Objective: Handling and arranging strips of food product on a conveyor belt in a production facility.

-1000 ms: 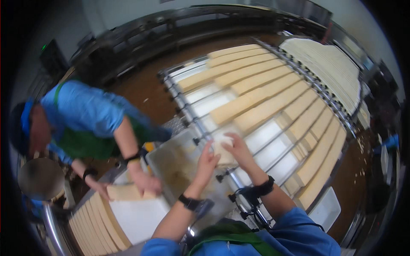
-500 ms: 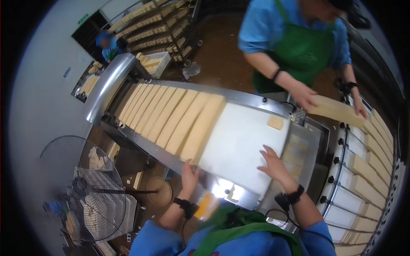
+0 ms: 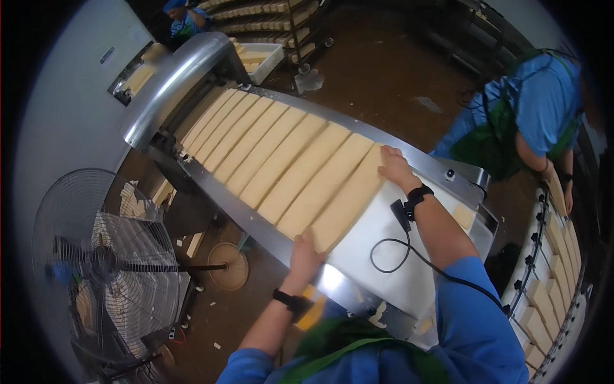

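A row of long pale yellow slabs, their exact kind not clear, lies side by side across a white conveyor belt. My two hands are at opposite ends of the rightmost slab. At its near end my left hand grips it with the thumb and fingers, partly hidden by the hand itself. My right hand reaches across the belt and is closed about the far end. The slab rests against its neighbour. Each wrist wears a dark band, and a cable trails from the right one.
A curved metal hood covers the belt's far left end. A wire fan stands at left. At right, a co-worker bends over a second conveyor holding more slabs. A loaded rack and a white crate stand behind.
My right hand has moved from above the bare belt to the far end of the rightmost slab. The co-worker has moved right, bending over the other conveyor. My view has shifted.
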Motion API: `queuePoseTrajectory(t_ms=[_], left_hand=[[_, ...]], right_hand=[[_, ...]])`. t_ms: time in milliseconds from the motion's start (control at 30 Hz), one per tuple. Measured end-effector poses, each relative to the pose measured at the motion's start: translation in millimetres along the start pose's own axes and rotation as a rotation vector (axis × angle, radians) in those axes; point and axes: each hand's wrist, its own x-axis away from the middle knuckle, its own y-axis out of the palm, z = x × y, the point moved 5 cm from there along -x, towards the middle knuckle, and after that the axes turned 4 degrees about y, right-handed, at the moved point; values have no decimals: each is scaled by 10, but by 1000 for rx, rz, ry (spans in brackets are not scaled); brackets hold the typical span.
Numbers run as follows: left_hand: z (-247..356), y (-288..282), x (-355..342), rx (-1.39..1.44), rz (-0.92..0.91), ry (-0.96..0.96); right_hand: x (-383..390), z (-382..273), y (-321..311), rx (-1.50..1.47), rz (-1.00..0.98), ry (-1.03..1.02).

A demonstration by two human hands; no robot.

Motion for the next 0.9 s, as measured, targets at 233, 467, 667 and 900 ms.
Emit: queuePoseTrajectory(t_ms=[233, 467, 667, 900], left_hand=[[87, 62, 12, -111, 58, 99], [790, 370, 164, -190, -410, 491], [1163, 620, 14, -324, -354, 466], [2643, 965, 730, -319, -271, 782]], right_hand=[[494, 164, -245, 130, -65, 260], [2802, 1505, -533, -276, 272, 627], [3846, 783, -553, -253, 5, 715], [4923, 1452, -1520, -235, 508, 791]])
